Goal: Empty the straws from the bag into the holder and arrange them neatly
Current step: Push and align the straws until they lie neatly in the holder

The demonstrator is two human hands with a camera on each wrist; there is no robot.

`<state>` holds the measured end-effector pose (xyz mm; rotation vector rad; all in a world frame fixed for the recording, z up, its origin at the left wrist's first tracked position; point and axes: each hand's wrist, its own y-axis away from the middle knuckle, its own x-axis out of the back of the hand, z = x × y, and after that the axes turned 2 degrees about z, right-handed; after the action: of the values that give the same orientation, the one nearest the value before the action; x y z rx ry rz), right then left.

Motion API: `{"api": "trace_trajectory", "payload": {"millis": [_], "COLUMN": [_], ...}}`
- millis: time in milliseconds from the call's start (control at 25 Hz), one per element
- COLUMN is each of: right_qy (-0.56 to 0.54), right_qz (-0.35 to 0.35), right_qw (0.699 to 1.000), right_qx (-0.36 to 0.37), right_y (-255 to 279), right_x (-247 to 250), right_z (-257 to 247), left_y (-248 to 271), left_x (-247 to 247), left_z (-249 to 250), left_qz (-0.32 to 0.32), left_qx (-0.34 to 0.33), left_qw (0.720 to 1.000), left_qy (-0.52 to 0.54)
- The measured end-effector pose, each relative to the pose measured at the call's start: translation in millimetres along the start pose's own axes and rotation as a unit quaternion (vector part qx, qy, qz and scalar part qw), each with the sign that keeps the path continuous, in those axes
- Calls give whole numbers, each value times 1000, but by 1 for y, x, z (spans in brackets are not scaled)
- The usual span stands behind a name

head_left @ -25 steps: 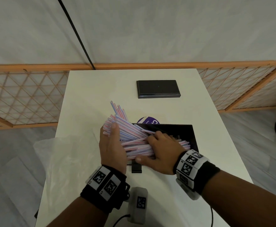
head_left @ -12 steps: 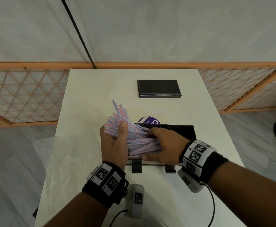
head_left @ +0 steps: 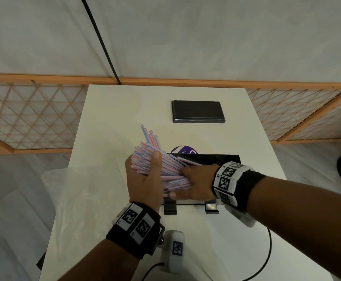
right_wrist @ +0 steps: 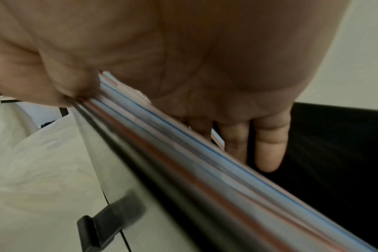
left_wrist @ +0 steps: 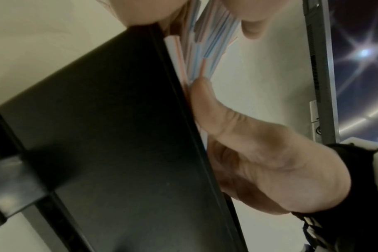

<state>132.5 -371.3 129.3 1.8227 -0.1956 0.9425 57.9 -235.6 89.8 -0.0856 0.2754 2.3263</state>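
On the white rectangular table [head_left: 105,122], a black open-topped box-shaped holder [head_left: 222,159] stands on two short black feet [head_left: 170,207] near the front edge. The bundle of thin pink-, blue- and white-striped plastic straws [head_left: 161,169] lies slanted across the holder's left end, its right part down inside the holder and its left ends fanned upward and outward beyond the holder's wall. The left hand [head_left: 143,183] cups the protruding left end of the bundle, thumb laid over the top of the straws and fingers wrapped beneath, so the hand grips the straws. The right hand [head_left: 198,183] presses on the bundle from the right, palm over the straws; in the right wrist view its fingers [right_wrist: 270,146] extend down into the holder's dark interior while the thumb closes against the near side of the straws, pinching them. The clear crumpled plastic bag [head_left: 84,191] lies flat on the table just to the left of the hands, apart from the straws. A flat black rectangular lid-like slab [head_left: 198,111] rests farther back on the table, well apart from the holder. A purple round object [head_left: 182,150] with white lettering shows behind the holder's rear wall, mostly hidden.
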Motion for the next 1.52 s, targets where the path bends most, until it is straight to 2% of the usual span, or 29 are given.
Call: {"api": "trace_trajectory", "payload": {"millis": [80, 200, 400, 480, 600, 680, 760, 800, 880, 960, 1000, 1040, 1080, 1120, 1160, 1200, 1240, 1280, 1320, 1360, 1520], "right_qy": [-5, -17, -72, -83, -16, -5, -15, -20, -22, -27, -36, -48, -56, -57, -51, -43, -38, -35, -30, -24, -41], "right_qz": [20, 106, 154, 146, 97, 75, 83, 95, 113, 120, 115, 110, 103, 96, 92, 94, 95, 94, 90, 89, 118], "right_qw": [1000, 994, 983, 984, 994, 995, 994, 993, 990, 989, 989, 990, 990, 991, 992, 993, 994, 994, 995, 995, 992], "right_qx": [-6, 20, 61, 54, -36, -68, -70, -71, -81, -81, -80, -80, -80, -79, -73, -59, -43, -32, -28, -28, 8], "right_y": [-1, -6, -3, 6, 18, 20, 21, 20, 21, 19, 19, 19, 21, 23, 25, 27, 30, 33, 33, 32, 26], "right_x": [0, -5, -10, -5, -9, -24, -37, -42, -47, -50, -51, -51, -50, -49, -48, -47, -46, -44, -44, -45, -56], "right_z": [-6, -11, -10, 1, 30, 38, 35, 32, 25, 23, 22, 21, 20, 17, 14, 12, 12, 14, 16, 21, 39], "left_y": [0, -5, -10, -17, -26, -29, -28, -26, -17, -1, 8, 16, 23, 31, 38, 43, 44, 43, 37, 30, 8], "left_x": [0, 2, 6, 8, 10, 14, 19, 22, 25, 24, 19, 11, 0, -14, -29, -44, -58, -69, -75, -79, -95], "left_z": [2, 1, -22, -34, -39, -29, -6, 7, 40, 73, 88, 98, 101, 100, 96, 89, 77, 67, 56, 45, 21], "left_qz": [6, 9, -74, -105, -141, -147, -145, -123, -34, 44, 47, 21, -26, -80, -136, -178, -189, -176, -157, -138, -88], "left_qx": [-20, -18, -5, -26, -27, -28, -40, -58, -119, -223, -280, -318, -322, -270, -149, 23, 202, 331, 392, 413, 399], "left_qw": [1000, 1000, 994, 985, 968, 959, 948, 938, 915, 904, 899, 891, 892, 908, 937, 956, 947, 921, 904, 899, 911], "left_qy": [-10, 12, -78, -133, -206, -240, -281, -319, -385, -361, -335, -322, -316, -309, -285, -232, -164, -104, -67, -52, -61]}}
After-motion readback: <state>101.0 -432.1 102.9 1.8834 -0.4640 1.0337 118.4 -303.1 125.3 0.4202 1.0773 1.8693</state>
